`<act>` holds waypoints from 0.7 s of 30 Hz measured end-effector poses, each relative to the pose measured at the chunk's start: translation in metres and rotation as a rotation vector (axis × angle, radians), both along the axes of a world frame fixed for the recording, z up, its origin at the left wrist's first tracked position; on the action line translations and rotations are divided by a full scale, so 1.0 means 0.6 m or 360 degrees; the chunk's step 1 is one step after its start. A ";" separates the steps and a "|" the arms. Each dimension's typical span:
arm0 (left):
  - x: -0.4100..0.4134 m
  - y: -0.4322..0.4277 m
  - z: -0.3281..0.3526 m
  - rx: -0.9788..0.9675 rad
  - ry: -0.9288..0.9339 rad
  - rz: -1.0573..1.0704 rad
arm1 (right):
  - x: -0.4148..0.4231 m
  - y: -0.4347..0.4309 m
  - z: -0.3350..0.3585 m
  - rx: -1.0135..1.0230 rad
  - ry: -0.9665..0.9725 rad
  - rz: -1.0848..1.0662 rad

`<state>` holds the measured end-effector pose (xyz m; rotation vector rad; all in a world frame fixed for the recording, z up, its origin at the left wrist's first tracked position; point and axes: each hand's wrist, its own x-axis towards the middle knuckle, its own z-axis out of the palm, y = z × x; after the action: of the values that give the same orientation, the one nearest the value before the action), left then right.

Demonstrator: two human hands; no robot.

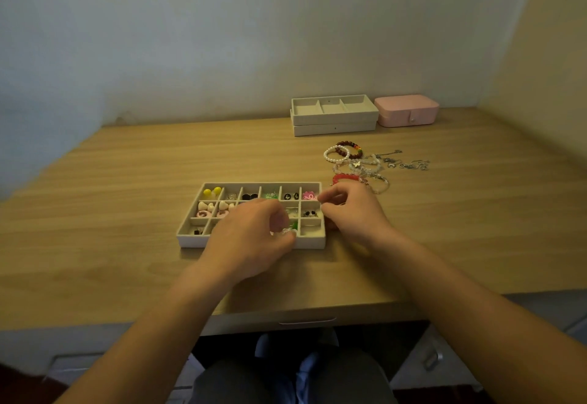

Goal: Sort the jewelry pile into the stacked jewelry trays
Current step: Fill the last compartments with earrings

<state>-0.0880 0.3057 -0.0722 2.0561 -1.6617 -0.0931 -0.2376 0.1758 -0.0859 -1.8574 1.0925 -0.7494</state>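
In the head view, the sorting looks well under way but not finished: the compartment tray (190, 225) near the desk's front edge already holds small pieces in most cells, among them yellow ball earrings (212, 192), dark studs (250, 196), a pink flower piece (309, 195) and cream heart pieces (205, 206). To its right, just beyond the tray's far corner, the jewelry pile (359, 163) lies unsorted: a pearl bracelet (333, 155), a dark red bead bracelet (349, 147), a red bracelet (344, 178) and thin silver chains (408, 162). The stacked trays (333, 114) at the back stand with the top one seemingly empty, beside a pink box (406, 110), so bracelets and chains are probably what is left. The left hand (251, 238) hovers over the tray's near row, fingers curled together and pinching a small clear, pale piece (288, 231) above a front cell. The right hand (352, 213) sits at the tray's right edge, thumb and forefinger pressed together; something tiny may be between them, but I cannot tell.
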 end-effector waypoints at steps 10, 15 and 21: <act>-0.004 -0.044 0.002 0.0028 0.0127 -0.0046 | -0.002 -0.041 0.002 -0.0178 0.0102 -0.0133; -0.002 -0.097 0.010 -0.0072 0.0346 0.0120 | -0.039 -0.114 -0.003 -0.0248 0.0354 -0.0291; -0.006 -0.174 0.023 -0.0090 0.0372 0.0208 | -0.037 -0.147 0.002 -0.0427 0.0714 -0.0042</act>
<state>-0.0914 0.2013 -0.0584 2.0198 -1.3716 -0.2302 -0.2600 0.0878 -0.0844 -2.3170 1.3469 -0.5228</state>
